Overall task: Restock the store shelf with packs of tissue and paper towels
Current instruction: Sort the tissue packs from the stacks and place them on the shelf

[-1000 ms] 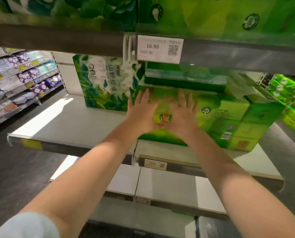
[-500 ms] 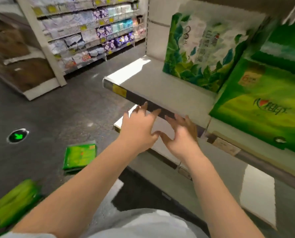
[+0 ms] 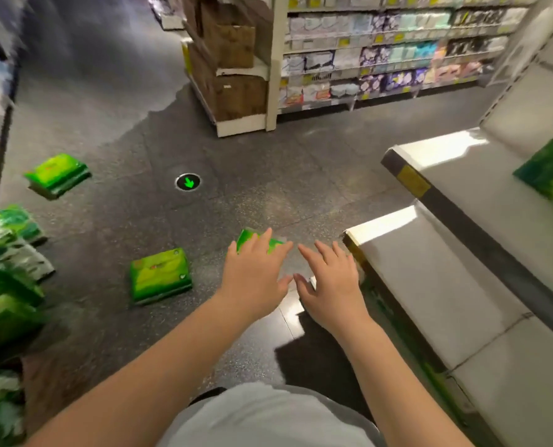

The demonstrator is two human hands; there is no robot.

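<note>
A: Start with the big things. Where does the stock go?

B: The shelf (image 3: 436, 285) runs down the right side, pale boards mostly bare, with one green-printed pack (image 3: 552, 179) standing on the upper board at the far right. The dark floor (image 3: 268, 162) fills the rest of the view, and the packs to be shelved lie scattered on it.

A: Which packs?

B: A blurred heap of green packs (image 3: 4, 285) at the left edge, one flat green pack (image 3: 57, 175) far off to the left, one nearer pack (image 3: 160, 279) left of the hands, and the nearest pack (image 3: 259, 241) just ahead, partly hidden behind the left hand.

A: And the hands?

B: Both are empty, fingers spread and straight. The left hand (image 3: 256, 272) is over the nearest pack; I cannot tell whether it touches it. The right hand (image 3: 331, 282) hangs beside it, thumbs almost meeting, close to the corner of the lower board.

A: So the step is a pickup?

B: I judge so: reaching for that nearest pack. To do it well, bring one hand to each short side and squeeze only lightly, since soft wrapped tissue probably dents. Lift it level, mind the board corner beside the right hand, then slide it in flat beside the standing pack, label outward.
</note>
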